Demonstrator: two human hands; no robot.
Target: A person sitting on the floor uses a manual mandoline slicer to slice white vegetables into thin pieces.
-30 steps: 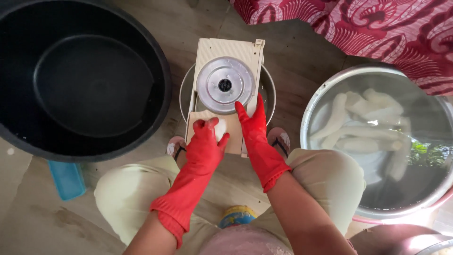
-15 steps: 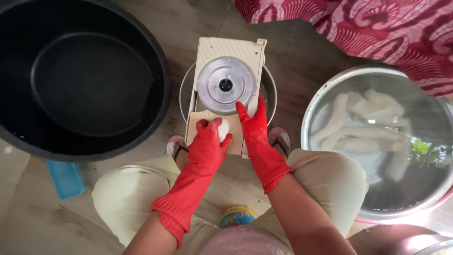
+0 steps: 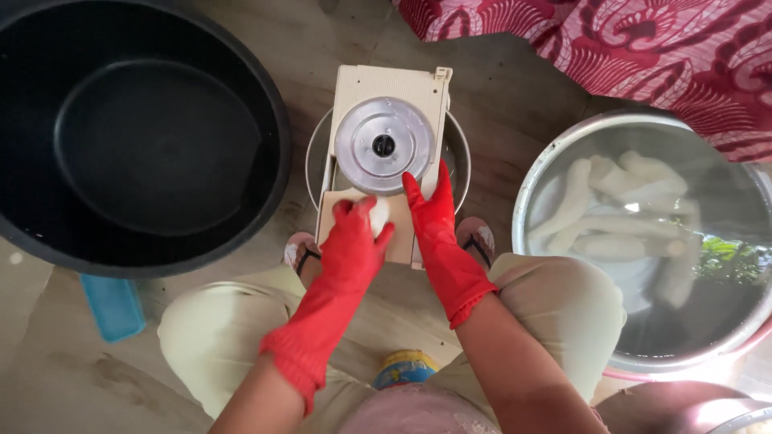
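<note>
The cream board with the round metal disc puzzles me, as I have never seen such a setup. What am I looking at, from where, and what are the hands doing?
The picture comes from a camera worn on the person's head, looking down past their knees. The cream slicer board with a round metal disc lies across a metal bowl on the floor. Both hands wear red rubber gloves. The left hand presses a white peeled root piece against the board beside the disc; the right hand steadies the board. To the right, a metal basin holds more white roots in water. To the left stands a big black tub.
</note>
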